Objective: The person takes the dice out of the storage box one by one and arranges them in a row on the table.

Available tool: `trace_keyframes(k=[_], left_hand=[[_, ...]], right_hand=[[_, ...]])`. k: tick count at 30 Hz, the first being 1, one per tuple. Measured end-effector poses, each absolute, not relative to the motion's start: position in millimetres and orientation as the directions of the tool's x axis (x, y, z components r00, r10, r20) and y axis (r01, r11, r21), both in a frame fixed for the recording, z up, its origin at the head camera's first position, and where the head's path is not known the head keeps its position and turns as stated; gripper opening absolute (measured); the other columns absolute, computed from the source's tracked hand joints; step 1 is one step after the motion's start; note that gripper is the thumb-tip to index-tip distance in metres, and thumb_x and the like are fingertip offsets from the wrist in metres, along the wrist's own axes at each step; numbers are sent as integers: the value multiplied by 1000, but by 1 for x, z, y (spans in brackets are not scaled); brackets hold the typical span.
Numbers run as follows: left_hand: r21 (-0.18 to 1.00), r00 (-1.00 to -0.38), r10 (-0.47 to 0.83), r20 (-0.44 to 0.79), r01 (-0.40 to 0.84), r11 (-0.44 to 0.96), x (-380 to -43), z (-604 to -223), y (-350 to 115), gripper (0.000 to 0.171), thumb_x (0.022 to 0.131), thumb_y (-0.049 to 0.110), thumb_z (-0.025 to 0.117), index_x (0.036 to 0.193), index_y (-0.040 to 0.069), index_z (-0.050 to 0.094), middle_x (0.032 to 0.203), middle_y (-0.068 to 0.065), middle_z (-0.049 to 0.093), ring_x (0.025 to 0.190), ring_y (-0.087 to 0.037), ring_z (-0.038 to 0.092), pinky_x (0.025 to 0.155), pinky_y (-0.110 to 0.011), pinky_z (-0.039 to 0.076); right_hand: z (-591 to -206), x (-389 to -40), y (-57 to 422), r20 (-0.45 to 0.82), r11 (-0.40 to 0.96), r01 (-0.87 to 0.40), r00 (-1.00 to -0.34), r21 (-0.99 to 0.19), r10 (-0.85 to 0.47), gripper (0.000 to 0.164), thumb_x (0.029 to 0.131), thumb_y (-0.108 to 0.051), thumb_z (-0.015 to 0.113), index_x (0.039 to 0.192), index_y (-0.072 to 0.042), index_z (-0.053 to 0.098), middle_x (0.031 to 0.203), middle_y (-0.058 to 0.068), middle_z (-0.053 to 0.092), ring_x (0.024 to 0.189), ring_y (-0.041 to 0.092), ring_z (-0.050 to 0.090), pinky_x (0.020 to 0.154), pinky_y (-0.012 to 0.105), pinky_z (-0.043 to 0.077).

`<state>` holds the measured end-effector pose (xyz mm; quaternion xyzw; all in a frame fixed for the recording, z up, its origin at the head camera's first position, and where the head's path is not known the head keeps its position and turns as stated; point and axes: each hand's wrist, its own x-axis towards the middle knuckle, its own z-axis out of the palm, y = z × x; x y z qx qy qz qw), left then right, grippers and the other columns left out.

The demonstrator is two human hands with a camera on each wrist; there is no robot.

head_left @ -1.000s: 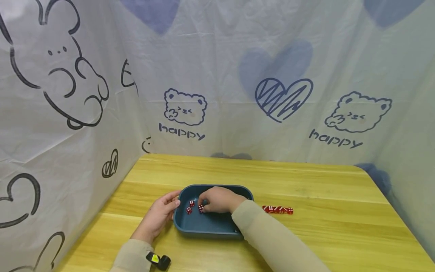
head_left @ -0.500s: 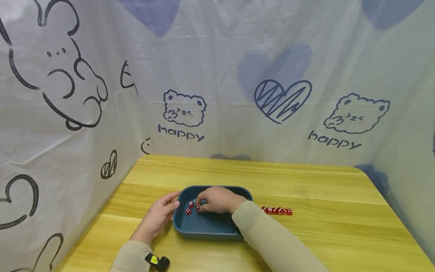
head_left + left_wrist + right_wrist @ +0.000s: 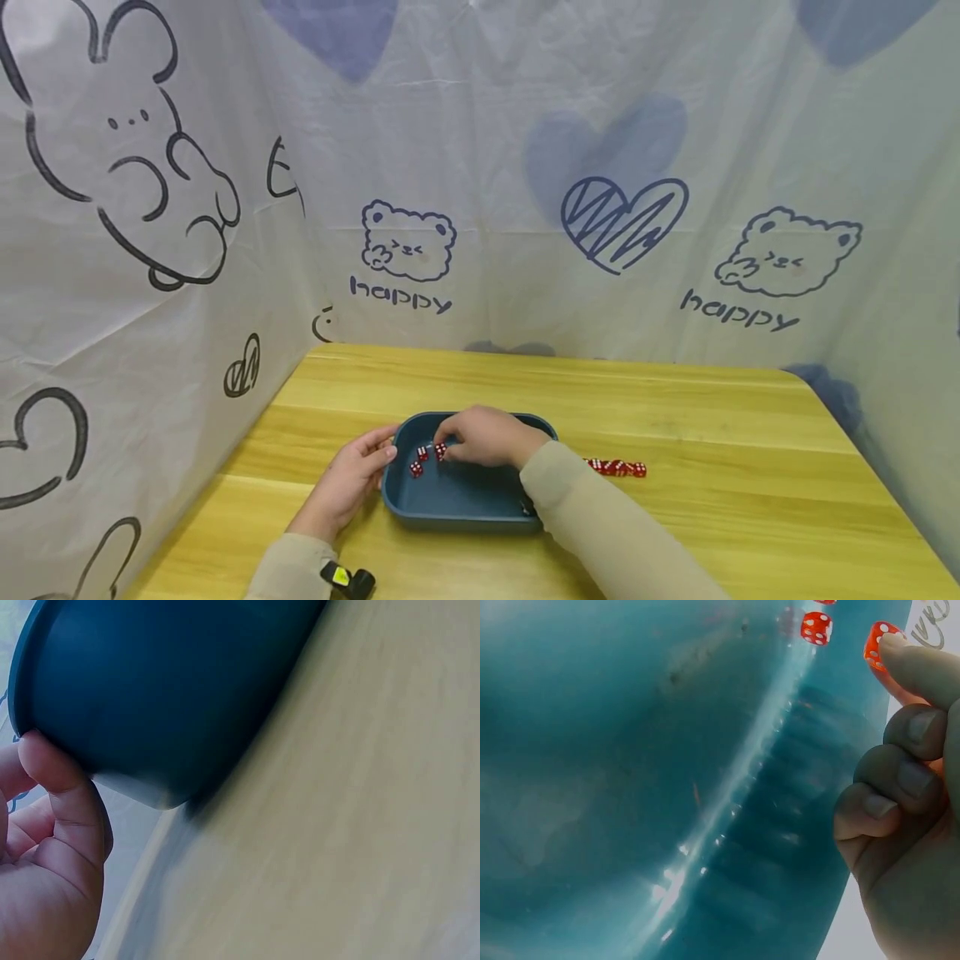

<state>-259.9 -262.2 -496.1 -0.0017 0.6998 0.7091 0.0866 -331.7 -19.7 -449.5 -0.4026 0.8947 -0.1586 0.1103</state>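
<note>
My left hand (image 3: 348, 479) holds the left end of a dark blue-green tray (image 3: 465, 523), its thumb at the rim. In the left wrist view its fingers (image 3: 75, 802) bend against the outer wall just below the rim. Inside the tray, my right hand (image 3: 487, 437) pinches a red die with white dots (image 3: 877, 646) between thumb and index finger, the other fingers curled in. Two more red dice lie near the tray's left end, one die (image 3: 416, 469) in front of the other die (image 3: 422, 452). The sleeve covers the tray's right end.
A row of red dice (image 3: 618, 468) lies on the yellow wood-grain table (image 3: 712, 500) right of the tray, its left end hidden by the right sleeve. Printed white cloth (image 3: 510, 275) walls the back and sides. A black device (image 3: 351, 579) is strapped to the left wrist.
My right hand has lifted slightly with the pinched die, which has shifted a little up and left. The left hand stays at the tray; the other two dice stay put.
</note>
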Motion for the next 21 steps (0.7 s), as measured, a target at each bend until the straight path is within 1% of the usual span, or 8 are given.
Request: trace_keyframes(k=[4, 9, 15, 21], left_hand=[[992, -985, 124, -120, -122, -12, -259, -496, -262, 47, 105, 10, 56, 149, -1, 46, 116, -18, 54, 83, -16, 56, 66, -23, 51], [993, -986, 123, -117, -118, -2, -259, -497, -262, 46, 105, 10, 55, 149, -1, 45, 115, -17, 55, 84, -17, 57, 66, -23, 51], [993, -986, 113, -120, -122, -6, -261, -501, -263, 45, 105, 9, 54, 149, 0, 46, 115, -16, 56, 85, -18, 59, 67, -24, 53], [994, -985, 131, -110, -112, -11, -260, -499, -263, 48, 105, 11, 56, 150, -2, 44, 116, -17, 55, 88, -17, 59, 68, -24, 53]], right_hand=[[-444, -331, -18, -55, 633, -686, -662, -359, -748, 17, 97, -32, 71, 113, -30, 74, 92, -16, 64, 81, 8, 56, 80, 27, 48], [-436, -330, -15, -39, 624, -696, -656, -355, -754, 17, 97, -32, 70, 113, -28, 75, 100, -16, 67, 84, 6, 57, 84, 27, 50], [-428, -329, -11, -23, 620, -697, -658, -360, -753, 20, 97, -31, 70, 115, -25, 75, 100, -16, 67, 82, 6, 57, 82, 27, 50], [-422, -328, -8, -3, 619, -698, -662, -360, -749, 21, 97, -29, 70, 116, -23, 75, 98, -15, 67, 83, 7, 58, 85, 28, 51]])
